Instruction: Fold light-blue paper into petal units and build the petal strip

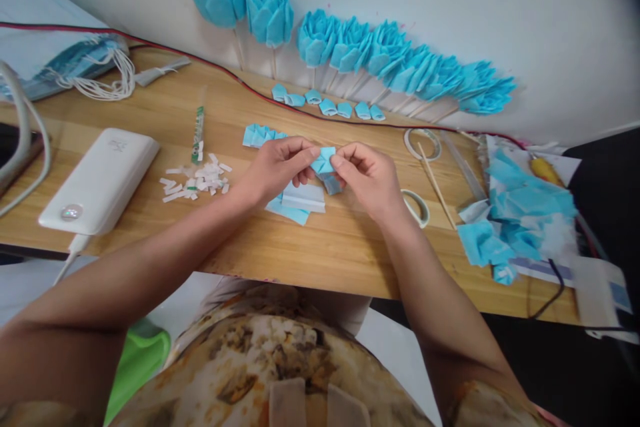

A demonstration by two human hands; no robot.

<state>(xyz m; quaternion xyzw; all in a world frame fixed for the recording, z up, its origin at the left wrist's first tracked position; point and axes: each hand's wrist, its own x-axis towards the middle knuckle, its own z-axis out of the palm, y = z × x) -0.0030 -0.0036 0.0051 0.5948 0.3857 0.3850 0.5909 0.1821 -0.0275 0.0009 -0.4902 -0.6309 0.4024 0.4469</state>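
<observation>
Between my two hands is a small folded blue piece (324, 160) of thin, cloth-like material. My left hand (285, 167) pinches its left edge with thumb and fingers. Its right edge is gripped by the thumb and forefinger of my right hand (367, 177). Just beneath hangs or lies another bit of the blue material, partly hidden. On the table below my left hand are flat blue and white pieces (303, 200). Behind that hand sits a row of folded blue pieces (261, 135), partly covered by it.
Blue flowers on sticks (383, 50) lean against the wall. Small blue folds (327, 107) lie beside a red-black cable. White scraps (205, 177) and a power bank (103, 177) are left; tape rolls (423, 145), a wooden stick (436, 185) and crumpled blue material (530, 197) are right.
</observation>
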